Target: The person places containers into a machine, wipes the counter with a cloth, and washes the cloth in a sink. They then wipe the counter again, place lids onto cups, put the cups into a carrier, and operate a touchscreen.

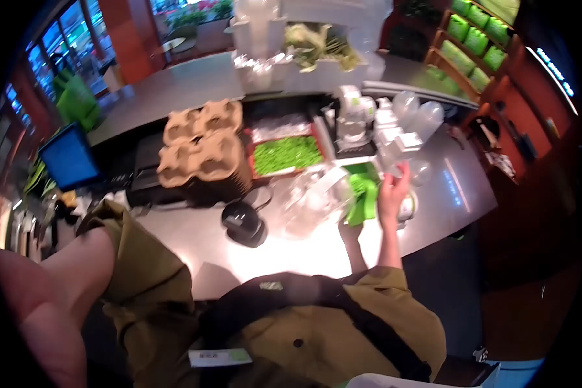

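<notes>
Our right grip [394, 189] reaches over the metal desk [465, 210], to the right of the red-edged tray [286, 155] of green pieces, its fingers raised beside the stacked white items [387, 129] and just below a small white box [407, 141]. Blur hides the fingertips: we cannot tell how far the grip is open, or whether it touches or holds anything.

Our left grip is cut off from view, so its state cannot be told. The bare left arm [77, 271] looms large at the frame's left side, running from a rolled brown sleeve [142, 265] toward the dark edge. Our right forearm [389, 242] rises nearly straight from its sleeve, palm facing unclear.

Partly covered by the right hand and wrist, a round white container [407, 205] stands to the tray's lower right. Bright green folded material [363, 197] lies just left of the hand, beside crumpled clear plastic [310, 197] whose layers blur together below the tray. Clear cups [428, 119] stand beyond the white stack, to the tray's right; cardboard cup carriers [216, 155] are piled to its left. Glare washes out the desk's near part.
</notes>
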A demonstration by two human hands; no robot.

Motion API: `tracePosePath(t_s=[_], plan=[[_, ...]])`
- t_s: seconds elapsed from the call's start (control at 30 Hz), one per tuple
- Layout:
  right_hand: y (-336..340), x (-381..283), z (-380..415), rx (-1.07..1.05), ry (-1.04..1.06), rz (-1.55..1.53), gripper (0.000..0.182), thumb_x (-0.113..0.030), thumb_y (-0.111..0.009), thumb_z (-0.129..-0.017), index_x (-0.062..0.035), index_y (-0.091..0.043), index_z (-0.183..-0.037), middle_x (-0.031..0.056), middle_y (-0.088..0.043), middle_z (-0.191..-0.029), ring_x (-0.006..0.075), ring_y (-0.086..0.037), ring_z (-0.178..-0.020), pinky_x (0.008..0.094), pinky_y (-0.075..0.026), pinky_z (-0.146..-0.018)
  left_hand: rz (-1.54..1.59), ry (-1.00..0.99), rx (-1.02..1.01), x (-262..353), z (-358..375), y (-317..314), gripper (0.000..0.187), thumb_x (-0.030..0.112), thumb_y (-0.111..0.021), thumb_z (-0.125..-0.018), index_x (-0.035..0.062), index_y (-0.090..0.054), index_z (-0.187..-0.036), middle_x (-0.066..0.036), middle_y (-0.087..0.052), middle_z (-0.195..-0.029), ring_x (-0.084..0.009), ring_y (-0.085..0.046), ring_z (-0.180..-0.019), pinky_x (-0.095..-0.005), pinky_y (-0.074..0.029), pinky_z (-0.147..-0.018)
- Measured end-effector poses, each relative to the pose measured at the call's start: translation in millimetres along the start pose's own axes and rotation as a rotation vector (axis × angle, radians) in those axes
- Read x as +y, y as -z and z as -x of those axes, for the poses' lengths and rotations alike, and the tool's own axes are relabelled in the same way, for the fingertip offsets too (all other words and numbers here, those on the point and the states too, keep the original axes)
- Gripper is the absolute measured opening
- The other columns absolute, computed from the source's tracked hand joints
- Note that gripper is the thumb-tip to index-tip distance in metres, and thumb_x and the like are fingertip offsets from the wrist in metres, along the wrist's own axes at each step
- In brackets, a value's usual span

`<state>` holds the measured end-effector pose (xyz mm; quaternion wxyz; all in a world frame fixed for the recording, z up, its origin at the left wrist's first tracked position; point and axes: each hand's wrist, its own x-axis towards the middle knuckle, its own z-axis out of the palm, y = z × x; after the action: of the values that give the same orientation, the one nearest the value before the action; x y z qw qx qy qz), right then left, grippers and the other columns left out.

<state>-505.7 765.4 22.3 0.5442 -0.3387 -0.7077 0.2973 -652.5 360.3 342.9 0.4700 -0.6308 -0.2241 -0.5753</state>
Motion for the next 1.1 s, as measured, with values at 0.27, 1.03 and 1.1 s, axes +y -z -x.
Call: tracePosePath(t_s=[0.27,1.03,1.1], plan=[[2,-55,45,-0.132,0.042,-0.254,0.036,0.002,-0.045,-0.082,0.0036,-0.041,-0.118,0.0130,-0.051,-0.109,0.0154,-0.058,-0.074,0.0252,-0.046,-0.068,-0.162,-0.070,0.082,51,-3,25,0.017,0.015,-0.053,-0.079,0.0022,-0.056,-0.090,-0.009,-0.056,-0.083,-0.0195,-0.050,-0.076,-0.0297,-0.039,-0.065],[19,-177,389,-0.874,0.120,-0.169,0.030,0.004,-0.050,-0.074,-0.0011,-0.052,-0.104,0.0159,-0.054,-0.095,0.0293,-0.055,-0.081,0.0321,-0.046,-0.069,-0.742,0.111,0.053,335,-79,195,0.016,0.022,-0.046,-0.082,0.0100,-0.055,-0.085,-0.004,-0.052,-0.082,-0.0149,-0.046,-0.081,-0.0326,-0.035,-0.069],[16,-210,429,-0.850,0.462,-0.202,0.035,0.007,-0.050,-0.069,-0.0021,-0.052,-0.103,0.0136,-0.054,-0.096,0.0246,-0.057,-0.079,0.0306,-0.047,-0.064,-0.494,0.261,-0.148,398,-88,218,0.042,0.039,-0.051,-0.085,0.0195,-0.039,-0.120,0.006,-0.044,-0.116,-0.0094,-0.043,-0.095,-0.0259,-0.038,-0.073]])
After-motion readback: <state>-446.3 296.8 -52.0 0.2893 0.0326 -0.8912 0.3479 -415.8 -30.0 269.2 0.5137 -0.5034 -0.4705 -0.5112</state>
